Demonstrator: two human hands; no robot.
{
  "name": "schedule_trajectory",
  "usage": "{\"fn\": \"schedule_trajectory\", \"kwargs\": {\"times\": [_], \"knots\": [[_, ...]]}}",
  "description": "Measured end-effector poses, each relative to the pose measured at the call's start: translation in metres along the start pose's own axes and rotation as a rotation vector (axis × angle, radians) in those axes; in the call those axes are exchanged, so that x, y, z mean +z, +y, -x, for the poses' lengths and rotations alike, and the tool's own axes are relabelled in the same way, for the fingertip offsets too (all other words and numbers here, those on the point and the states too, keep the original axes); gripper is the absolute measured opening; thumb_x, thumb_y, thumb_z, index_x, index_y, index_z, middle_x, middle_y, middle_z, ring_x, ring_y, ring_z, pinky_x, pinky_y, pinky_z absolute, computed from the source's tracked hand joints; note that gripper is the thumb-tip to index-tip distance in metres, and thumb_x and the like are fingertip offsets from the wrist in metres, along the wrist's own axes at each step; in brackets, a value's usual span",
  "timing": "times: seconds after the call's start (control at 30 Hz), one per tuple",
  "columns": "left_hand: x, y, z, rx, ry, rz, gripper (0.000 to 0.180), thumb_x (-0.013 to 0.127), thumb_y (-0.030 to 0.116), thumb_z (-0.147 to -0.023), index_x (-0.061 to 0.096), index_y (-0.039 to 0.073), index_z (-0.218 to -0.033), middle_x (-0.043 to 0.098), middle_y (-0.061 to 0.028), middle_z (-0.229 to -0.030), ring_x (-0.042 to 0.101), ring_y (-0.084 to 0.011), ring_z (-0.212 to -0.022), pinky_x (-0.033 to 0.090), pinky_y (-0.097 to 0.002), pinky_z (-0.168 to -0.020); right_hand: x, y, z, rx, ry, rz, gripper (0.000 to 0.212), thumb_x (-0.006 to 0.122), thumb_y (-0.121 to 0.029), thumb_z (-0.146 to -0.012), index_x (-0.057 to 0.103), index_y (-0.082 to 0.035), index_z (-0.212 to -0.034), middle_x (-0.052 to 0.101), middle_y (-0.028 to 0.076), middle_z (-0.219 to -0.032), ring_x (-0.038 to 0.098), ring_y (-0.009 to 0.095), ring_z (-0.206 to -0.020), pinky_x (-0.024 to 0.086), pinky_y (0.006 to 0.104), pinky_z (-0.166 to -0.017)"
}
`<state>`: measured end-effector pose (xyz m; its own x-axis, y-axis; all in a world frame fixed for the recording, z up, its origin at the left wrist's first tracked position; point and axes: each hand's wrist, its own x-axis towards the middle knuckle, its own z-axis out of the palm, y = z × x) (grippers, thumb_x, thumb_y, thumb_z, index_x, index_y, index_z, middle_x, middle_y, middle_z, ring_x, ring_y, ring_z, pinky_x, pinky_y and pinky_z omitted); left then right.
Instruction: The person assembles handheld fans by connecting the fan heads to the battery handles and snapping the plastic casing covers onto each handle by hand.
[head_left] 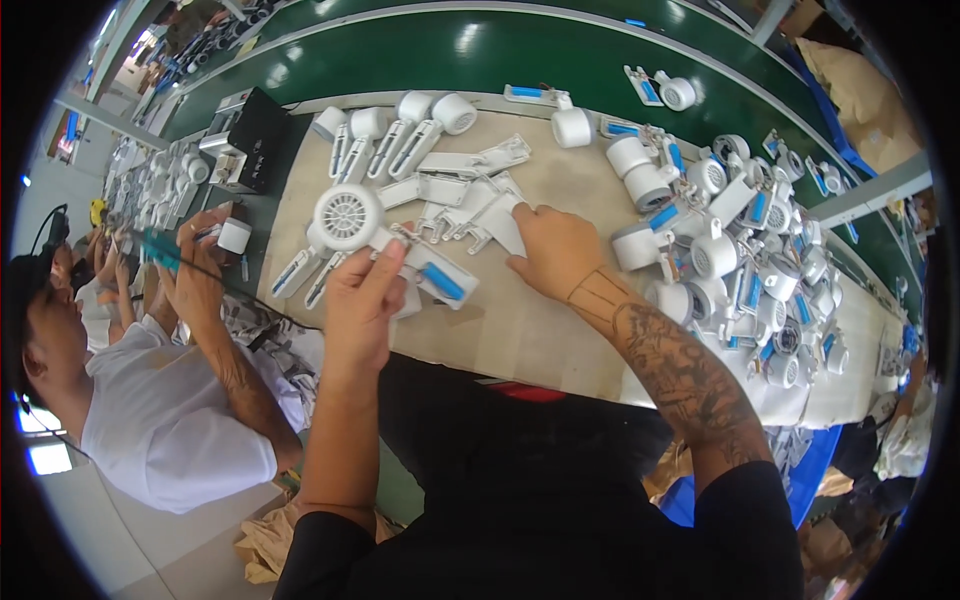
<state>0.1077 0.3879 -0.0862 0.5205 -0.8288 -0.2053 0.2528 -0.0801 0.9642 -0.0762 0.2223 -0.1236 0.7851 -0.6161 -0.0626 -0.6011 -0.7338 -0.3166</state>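
My left hand is closed on a white handheld fan. The fan's round grille faces up. Its opened handle points right, showing a blue battery and thin wires. My right hand reaches over a loose pile of white plastic handle covers. Its thumb and fingers close on the edge of one handle cover, and part of that cover is hidden by the hand. Several fans with their handles closed lie beyond the pile, at the far left of the mat.
Many opened fans with blue batteries are heaped at the right of the beige mat. A green conveyor runs behind. A black machine box stands at the left. A co-worker in a white shirt sits close on my left, handling a white part.
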Motion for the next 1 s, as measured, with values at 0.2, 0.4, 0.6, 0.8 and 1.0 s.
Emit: {"fn": "schedule_trajectory", "kwargs": {"times": [0.2,0.4,0.6,0.8,1.0], "knots": [[0.021,-0.006,0.006,-0.056,-0.049,0.203,0.038,0.054,0.026,-0.103,0.058,-0.001,-0.130,0.071,-0.0108,-0.114,0.061,-0.0096,-0.069,0.048,-0.0216,-0.060,-0.034,0.009,0.010,0.116,-0.004,-0.622,0.042,0.076,-0.013,-0.080,0.057,-0.002,-0.116,0.067,0.010,-0.093,0.069,0.020,-0.080,0.054,0.0337,-0.066],[0.043,-0.017,0.004,-0.042,-0.149,0.403,0.043,0.051,0.037,-0.103,0.059,-0.001,-0.119,0.069,-0.0104,-0.103,0.065,-0.0172,-0.081,0.051,-0.0307,-0.073,-0.068,0.000,0.054,0.250,0.251,-1.635,0.026,0.072,-0.014,-0.087,0.064,0.001,-0.107,0.071,0.008,-0.090,0.069,0.016,-0.072,0.051,0.0269,-0.054],[0.083,-0.022,0.010,0.095,-0.233,0.448,0.047,0.046,0.038,-0.105,0.056,-0.003,-0.128,0.066,-0.0087,-0.104,0.062,-0.0164,-0.089,0.049,-0.0314,-0.082,-0.037,-0.042,0.077,0.359,0.216,-1.989,0.026,0.072,-0.026,-0.094,0.067,-0.006,-0.110,0.066,-0.001,-0.087,0.055,0.006,-0.058,0.039,0.0211,-0.046],[0.101,-0.016,0.020,0.202,-0.159,0.245,0.046,0.049,0.027,-0.106,0.046,-0.001,-0.142,0.056,-0.0131,-0.137,0.062,-0.0158,-0.101,0.049,-0.0285,-0.087,-0.015,-0.053,0.075,0.374,0.168,-2.063,0.024,0.070,-0.027,-0.095,0.068,-0.006,-0.107,0.065,0.001,-0.085,0.048,0.005,-0.055,0.034,0.0220,-0.046],[0.091,-0.006,0.020,0.302,-0.054,0.246,0.038,0.062,0.017,-0.100,0.057,-0.002,-0.132,0.067,-0.0096,-0.124,0.059,-0.0068,-0.095,0.045,-0.0229,-0.081,-0.010,-0.034,0.085,0.412,-0.020,-1.797,0.030,0.064,-0.032,-0.099,0.065,-0.003,-0.093,0.061,0.002,-0.077,0.053,0.008,-0.060,0.041,0.0238,-0.051]]}}
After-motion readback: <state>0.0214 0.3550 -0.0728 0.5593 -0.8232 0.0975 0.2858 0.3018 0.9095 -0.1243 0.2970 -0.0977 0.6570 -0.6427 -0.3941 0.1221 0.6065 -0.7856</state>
